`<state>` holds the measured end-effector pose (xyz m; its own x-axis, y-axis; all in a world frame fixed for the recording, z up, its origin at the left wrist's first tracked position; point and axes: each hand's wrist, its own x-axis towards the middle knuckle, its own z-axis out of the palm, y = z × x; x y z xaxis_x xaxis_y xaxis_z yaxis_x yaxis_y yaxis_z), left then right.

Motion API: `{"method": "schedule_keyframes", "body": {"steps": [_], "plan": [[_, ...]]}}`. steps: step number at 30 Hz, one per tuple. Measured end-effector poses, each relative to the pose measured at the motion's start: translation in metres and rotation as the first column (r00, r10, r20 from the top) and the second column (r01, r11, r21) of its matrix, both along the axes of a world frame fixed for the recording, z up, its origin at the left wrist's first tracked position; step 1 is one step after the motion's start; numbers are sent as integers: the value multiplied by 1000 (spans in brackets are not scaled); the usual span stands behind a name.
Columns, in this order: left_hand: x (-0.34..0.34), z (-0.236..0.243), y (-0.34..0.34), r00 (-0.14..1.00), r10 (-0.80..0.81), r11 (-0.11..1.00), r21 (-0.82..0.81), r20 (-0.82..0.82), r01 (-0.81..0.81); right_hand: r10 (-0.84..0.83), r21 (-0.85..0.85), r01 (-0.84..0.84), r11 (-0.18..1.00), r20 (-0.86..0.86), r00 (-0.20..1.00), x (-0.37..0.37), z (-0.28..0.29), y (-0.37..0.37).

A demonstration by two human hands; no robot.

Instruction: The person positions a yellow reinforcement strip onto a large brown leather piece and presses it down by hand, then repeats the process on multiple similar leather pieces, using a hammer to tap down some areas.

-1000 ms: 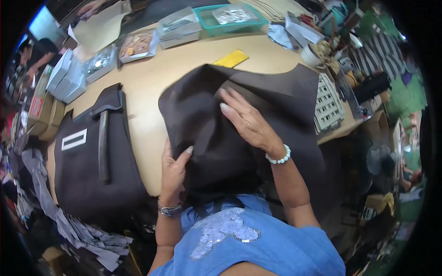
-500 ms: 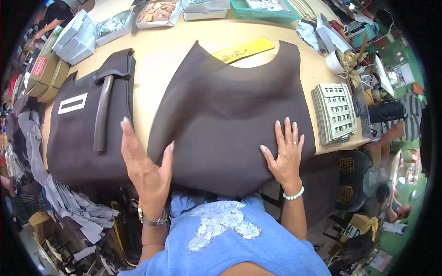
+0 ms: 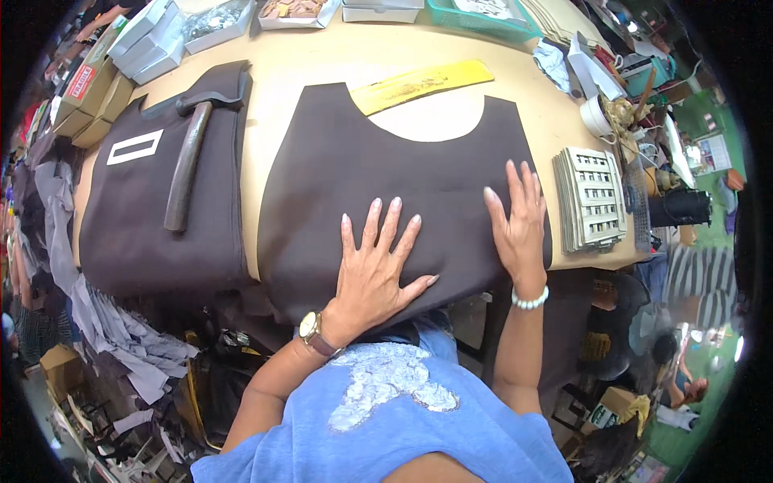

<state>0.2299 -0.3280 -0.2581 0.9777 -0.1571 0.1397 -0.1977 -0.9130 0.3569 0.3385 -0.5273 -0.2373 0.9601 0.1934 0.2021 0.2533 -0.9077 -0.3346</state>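
Observation:
A dark brown cut piece (image 3: 338,177) with a rounded scoop in its top edge lies flat on the pale worktable (image 3: 302,56). My left hand (image 3: 378,270) rests on its lower middle, fingers spread. My right hand (image 3: 519,229) lies near its right edge, fingers out flat. Above the scoop is a yellow board (image 3: 423,84). At the left, a stack of dark pieces (image 3: 125,225) carries a white rectangular frame (image 3: 134,135) and a hammer (image 3: 187,173). Right of my right hand stands a bundle of slotted cream cards (image 3: 588,201).
Boxes (image 3: 153,44) line the back left; trays of small parts (image 3: 217,20) and a turquoise basket (image 3: 483,18) stand at the back. Tools and a mug-shaped container (image 3: 596,117) crowd the right. Grey cloth scraps (image 3: 121,346) hang at the lower left. Other people are partly visible at the edges.
The dark piece, lifted and creased a second ago, now lies flat. My left hand has moved right onto its middle, and my right hand has moved to its right edge.

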Motion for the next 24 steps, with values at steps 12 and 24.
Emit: {"method": "schedule_keyframes", "body": {"steps": [12, 24], "plan": [[26, 8, -4, 967, -255, 966, -34, -17, 255, 110, -132, -113, 985, -32, 993, 35, -17, 10], [13, -3, -15, 986, -160, 986, 50, -36, 161, 539, -237, -487, 841, 281, 794, 181, -34, 114]]}}
